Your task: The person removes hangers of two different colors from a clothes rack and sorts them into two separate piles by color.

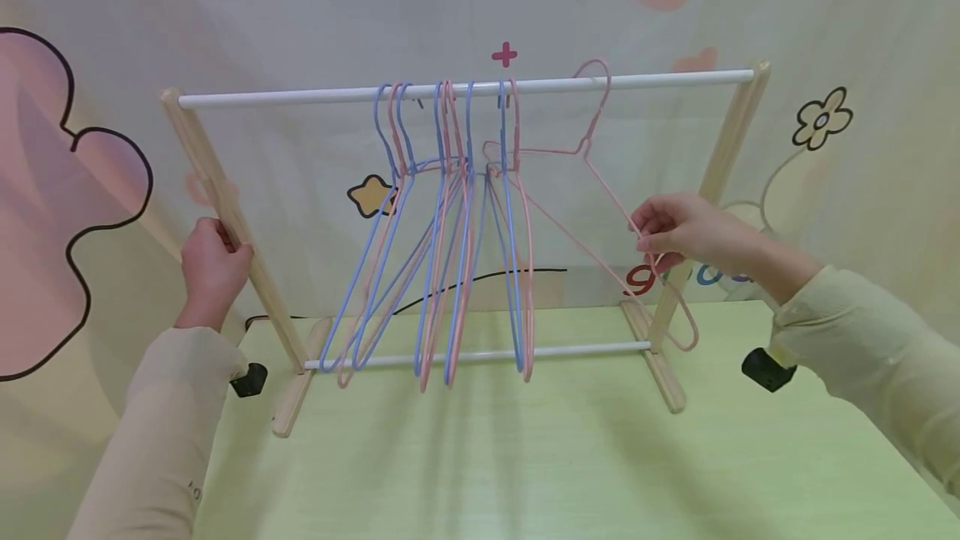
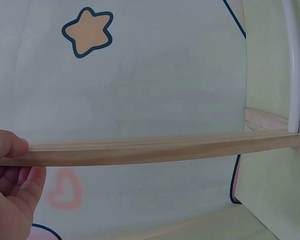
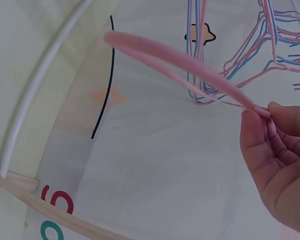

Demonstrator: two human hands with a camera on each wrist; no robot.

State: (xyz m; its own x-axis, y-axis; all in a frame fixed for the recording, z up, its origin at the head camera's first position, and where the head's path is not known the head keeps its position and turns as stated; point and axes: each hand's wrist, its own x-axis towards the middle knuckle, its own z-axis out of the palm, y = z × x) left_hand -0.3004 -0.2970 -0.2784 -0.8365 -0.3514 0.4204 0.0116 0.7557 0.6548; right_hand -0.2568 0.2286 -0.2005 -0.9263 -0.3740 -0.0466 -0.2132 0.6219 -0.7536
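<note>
My left hand (image 1: 217,263) grips the left wooden post (image 1: 258,273) of a small clothes rack, thumb on one side and fingers on the other. In the left wrist view that hand (image 2: 17,175) pinches the post's near end. My right hand (image 1: 678,232) pinches the side wire of a pink hanger (image 1: 555,236), whose hook loops over the white top rail (image 1: 300,96). The hanger is turned with its right corner toward me. In the right wrist view, thumb and fingertips of the right hand (image 3: 275,155) close on the pink wire (image 3: 190,62).
Several blue hangers (image 1: 367,265) and pink hangers hang bunched mid-rail. The right wooden post (image 1: 723,148) stands behind my right hand. A white lower bar (image 1: 585,351) joins the rack's wooden feet on the pale green table (image 1: 480,465). A printed curtain (image 1: 300,15) hangs behind.
</note>
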